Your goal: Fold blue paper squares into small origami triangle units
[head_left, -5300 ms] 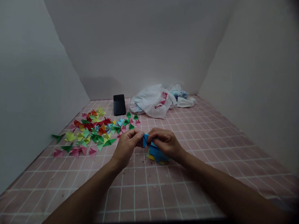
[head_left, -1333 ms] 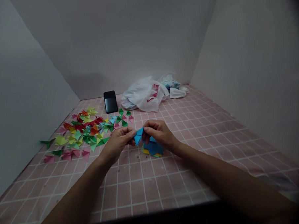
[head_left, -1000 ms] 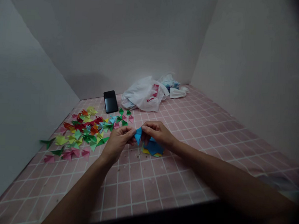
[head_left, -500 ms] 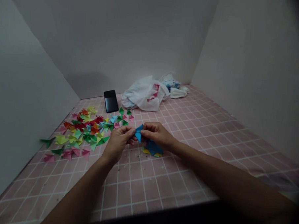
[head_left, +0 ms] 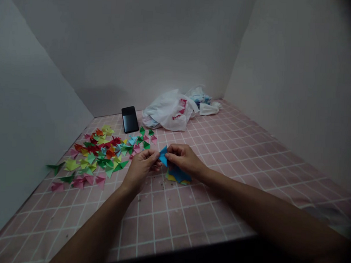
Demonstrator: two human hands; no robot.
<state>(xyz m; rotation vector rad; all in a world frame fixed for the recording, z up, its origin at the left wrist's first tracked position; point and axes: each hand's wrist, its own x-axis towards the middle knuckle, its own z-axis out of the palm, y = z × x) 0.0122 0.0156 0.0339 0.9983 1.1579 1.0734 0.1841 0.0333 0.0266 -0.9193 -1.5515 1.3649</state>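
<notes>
Between both hands is a small piece of blue folded paper [head_left: 163,156], pointed at its top and bottom, held above the table. My left hand [head_left: 141,166] pinches its left side between thumb and fingers. On the other side, my right hand [head_left: 183,159] pinches its right edge. Partly under my right hand lies a stack of paper sheets [head_left: 179,175], blue on top with yellow and green showing at the edge. To the left, many folded paper pieces [head_left: 104,163] in red, orange, yellow, green, blue and pink are spread out.
A black phone [head_left: 130,120] lies behind the folded pieces. Beside it are a crumpled white plastic bag [head_left: 172,110] with red print and a smaller white and blue bundle [head_left: 201,97]. A pink checked cloth [head_left: 238,149] covers the table, with walls on three sides.
The blue folded paper has turned slightly between my fingers. Both hands keep their pinch and stay in nearly the same place.
</notes>
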